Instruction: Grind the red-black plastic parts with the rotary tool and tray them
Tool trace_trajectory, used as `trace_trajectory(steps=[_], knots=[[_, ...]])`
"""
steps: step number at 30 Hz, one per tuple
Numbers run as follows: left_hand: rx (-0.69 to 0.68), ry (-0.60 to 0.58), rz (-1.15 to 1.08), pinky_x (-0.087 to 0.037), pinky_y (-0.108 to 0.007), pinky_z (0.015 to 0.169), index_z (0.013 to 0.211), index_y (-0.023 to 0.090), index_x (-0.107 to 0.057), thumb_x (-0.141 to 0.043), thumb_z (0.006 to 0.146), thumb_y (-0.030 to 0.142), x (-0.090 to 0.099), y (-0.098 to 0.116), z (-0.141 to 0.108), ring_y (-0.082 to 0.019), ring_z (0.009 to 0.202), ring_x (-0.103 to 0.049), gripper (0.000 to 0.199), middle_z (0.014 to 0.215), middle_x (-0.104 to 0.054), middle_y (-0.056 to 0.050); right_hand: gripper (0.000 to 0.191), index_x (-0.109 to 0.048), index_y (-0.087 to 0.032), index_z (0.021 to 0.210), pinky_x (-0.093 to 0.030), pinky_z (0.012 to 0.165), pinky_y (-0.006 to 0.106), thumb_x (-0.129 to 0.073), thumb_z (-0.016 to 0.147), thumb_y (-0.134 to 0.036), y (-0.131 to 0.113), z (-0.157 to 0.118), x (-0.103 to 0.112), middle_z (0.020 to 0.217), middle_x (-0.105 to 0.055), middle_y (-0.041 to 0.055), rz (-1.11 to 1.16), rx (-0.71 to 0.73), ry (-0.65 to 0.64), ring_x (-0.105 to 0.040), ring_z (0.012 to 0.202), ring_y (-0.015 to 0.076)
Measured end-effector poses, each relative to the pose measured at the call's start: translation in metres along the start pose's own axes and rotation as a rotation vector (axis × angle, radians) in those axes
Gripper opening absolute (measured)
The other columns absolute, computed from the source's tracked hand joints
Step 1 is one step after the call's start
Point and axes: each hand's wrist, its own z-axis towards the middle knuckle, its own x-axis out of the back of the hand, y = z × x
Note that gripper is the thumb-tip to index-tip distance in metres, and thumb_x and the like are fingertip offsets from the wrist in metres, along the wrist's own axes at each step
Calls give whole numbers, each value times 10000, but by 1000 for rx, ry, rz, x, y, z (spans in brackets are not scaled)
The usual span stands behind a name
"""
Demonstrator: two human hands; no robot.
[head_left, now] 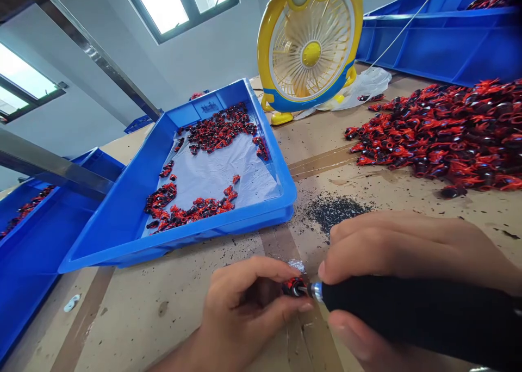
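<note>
Between the thumb and finger of the left hand [248,301], curled nearly closed, a small red-and-black piece [292,286] meets the metal tip of a black handheld tool [391,307], gripped by the wrapped right hand [387,247]. Beyond the hands, a blue tray's [244,218] near edge borders open bench [228,249]; a red-and-black pile [444,138] lies past the right hand.

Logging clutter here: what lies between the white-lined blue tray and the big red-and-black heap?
Fine black debris and a strip of brown tape lie between the tray and the heap, in the head view.
</note>
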Motion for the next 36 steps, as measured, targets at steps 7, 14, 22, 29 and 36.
trace_trajectory(steps=[7, 14, 22, 29, 36], knots=[[53, -9, -12, -425, -100, 404, 838, 188, -800, -917, 845, 257, -2, -1, -3, -52, 396, -500, 137, 591, -752, 36, 98, -589, -260, 881, -506, 562, 229, -641, 838, -189, -3, -1, 5, 697, -631, -97, -58, -46, -26, -589, 566, 68], [36, 14, -35, -465, -66, 454, 844, 211, -790, -929, 834, 224, -1, 3, 1, -33, 409, -539, 140, 648, -800, 58, 83, -600, -256, 888, -490, 575, 177, -660, 875, -200, 2, -1, 3, 716, -621, -103, -23, -41, -33, -605, 604, 35], [28, -1, -4, -449, -84, 421, 827, 187, -789, -906, 864, 273, -1, 1, 0, -44, 393, -514, 150, 577, -745, 48, 100, -587, -235, 852, -457, 534, 190, -663, 831, -174, 1, 1, 4, 687, -595, -102, 3, -35, -46, -538, 558, 37], [-4, 38, -12, -493, -49, 472, 861, 223, -771, -906, 873, 249, -2, 2, 1, -26, 416, -595, 138, 685, -821, 69, 87, -623, -218, 823, -448, 555, 120, -665, 822, -141, 1, 10, 8, 677, -614, -108, 19, -27, -75, -553, 563, -1], [25, 32, -1, -501, -57, 475, 896, 229, -791, -904, 888, 283, -2, -3, -3, -31, 428, -584, 125, 687, -817, 67, 133, -638, -246, 812, -460, 476, 215, -752, 866, -286, 0, 9, 12, 653, -635, -41, -38, -54, -29, -601, 552, 99]])
